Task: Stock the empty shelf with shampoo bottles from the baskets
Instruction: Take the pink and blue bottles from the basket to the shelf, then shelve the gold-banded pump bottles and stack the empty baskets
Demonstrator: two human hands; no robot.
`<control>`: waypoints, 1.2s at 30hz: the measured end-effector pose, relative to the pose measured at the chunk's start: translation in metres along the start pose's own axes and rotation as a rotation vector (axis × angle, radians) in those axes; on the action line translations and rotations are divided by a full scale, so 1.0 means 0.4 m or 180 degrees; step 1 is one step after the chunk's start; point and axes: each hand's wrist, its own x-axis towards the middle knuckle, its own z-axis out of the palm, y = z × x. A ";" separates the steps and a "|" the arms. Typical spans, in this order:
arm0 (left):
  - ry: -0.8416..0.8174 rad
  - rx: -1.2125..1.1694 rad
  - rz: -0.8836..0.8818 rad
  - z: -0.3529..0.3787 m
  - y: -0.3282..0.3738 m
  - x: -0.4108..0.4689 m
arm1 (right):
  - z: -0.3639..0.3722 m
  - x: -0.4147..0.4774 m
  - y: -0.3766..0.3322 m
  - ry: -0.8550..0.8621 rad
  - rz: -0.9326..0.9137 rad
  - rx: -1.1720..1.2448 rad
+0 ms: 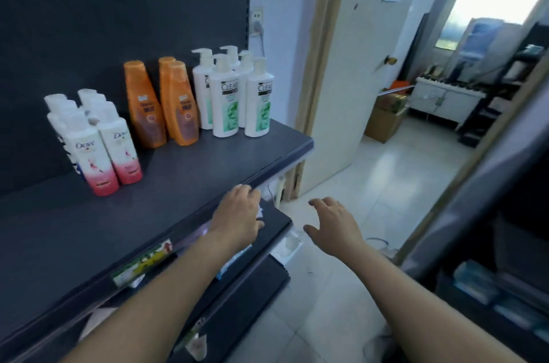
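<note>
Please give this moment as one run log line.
shelf: Dove bottles, orange bottles, Clear bottles upright | left hand: open, by shelf edge | right hand: open, empty

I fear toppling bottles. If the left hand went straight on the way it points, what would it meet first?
Probably the front edge of the shelf, at the fingertips of the left hand. The white pump bottles stand farther along that line; depth is unclear.

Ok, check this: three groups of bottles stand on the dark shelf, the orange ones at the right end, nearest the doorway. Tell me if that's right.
Not quite: the orange bottles stand in the middle group. The white pump bottles take the right end nearest the doorway, the Dove bottles the left. The rest holds, as the head view shows.
</note>
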 end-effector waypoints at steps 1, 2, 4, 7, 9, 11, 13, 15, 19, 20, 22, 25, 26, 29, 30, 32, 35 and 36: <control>-0.0063 0.0080 0.0135 0.019 0.046 0.001 | -0.001 -0.033 0.047 -0.0010 0.0139 -0.0048; -0.0125 0.0150 0.0258 0.037 0.090 -0.001 | 0.002 -0.065 0.093 -0.0026 0.0263 -0.0071; -0.0243 0.0229 0.0472 0.074 0.171 -0.007 | 0.007 -0.129 0.178 -0.0070 0.0495 -0.0105; -0.0394 0.0244 0.0801 0.130 0.273 -0.021 | 0.017 -0.235 0.282 -0.0135 0.0904 -0.0147; -0.0482 0.0203 0.1040 0.162 0.337 -0.036 | 0.028 -0.310 0.342 -0.0189 0.1184 -0.0186; -0.0552 0.0118 0.1221 0.188 0.399 -0.050 | 0.036 -0.384 0.391 -0.0234 0.1453 -0.0192; -0.0619 0.0074 0.1436 0.210 0.459 -0.062 | 0.040 -0.455 0.427 -0.0233 0.1714 -0.0159; -0.0702 0.0011 0.1715 0.232 0.514 -0.075 | 0.046 -0.524 0.452 -0.0218 0.1966 -0.0122; -0.0799 -0.0014 0.2308 0.257 0.613 -0.117 | 0.067 -0.660 0.476 -0.0179 0.2494 -0.0020; -0.0829 -0.0019 0.2445 0.263 0.637 -0.134 | 0.071 -0.696 0.476 -0.0185 0.2644 -0.0001; -0.0921 -0.0054 0.2722 0.274 0.681 -0.170 | 0.081 -0.769 0.468 -0.0186 0.2935 0.0039; -0.1055 -0.0067 0.3140 0.294 0.739 -0.229 | 0.107 -0.882 0.446 -0.0099 0.3340 0.0098; -0.1097 -0.0066 0.3261 0.302 0.757 -0.251 | 0.117 -0.921 0.436 -0.0089 0.3474 0.0132; -0.1186 -0.0064 0.3604 0.325 0.808 -0.325 | 0.148 -1.035 0.402 -0.0165 0.3858 0.0237; -0.1208 -0.0061 0.3729 0.331 0.824 -0.351 | 0.157 -1.071 0.391 -0.0199 0.3984 0.0272; -0.1298 -0.0053 0.3937 0.339 0.856 -0.405 | 0.175 -1.144 0.368 -0.0220 0.4230 0.0361; -0.1425 -0.0075 0.4264 0.350 0.906 -0.490 | 0.204 -1.250 0.333 -0.0174 0.4565 0.0498; -0.1454 -0.0093 0.4371 0.355 0.924 -0.518 | 0.214 -1.284 0.321 -0.0168 0.4667 0.0518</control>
